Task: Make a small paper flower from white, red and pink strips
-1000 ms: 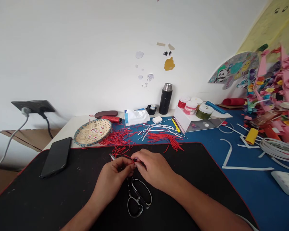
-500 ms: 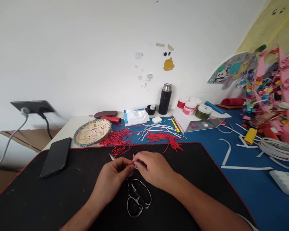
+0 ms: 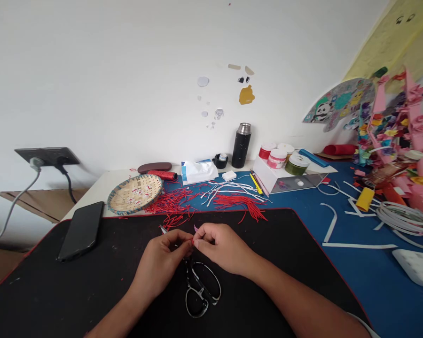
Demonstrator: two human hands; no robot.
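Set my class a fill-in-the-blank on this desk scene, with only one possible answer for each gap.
The person's left hand and right hand meet at the fingertips above a ____ desk mat.
The loose strands spilling beside the round woven basket are ____.
The smartphone lies on the mat, to the ____ of the scissors.

Missing words: black; red; left.

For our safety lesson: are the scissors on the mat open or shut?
Probably shut: the scissors have handle loops close together, but the left hand hides the blades mostly.
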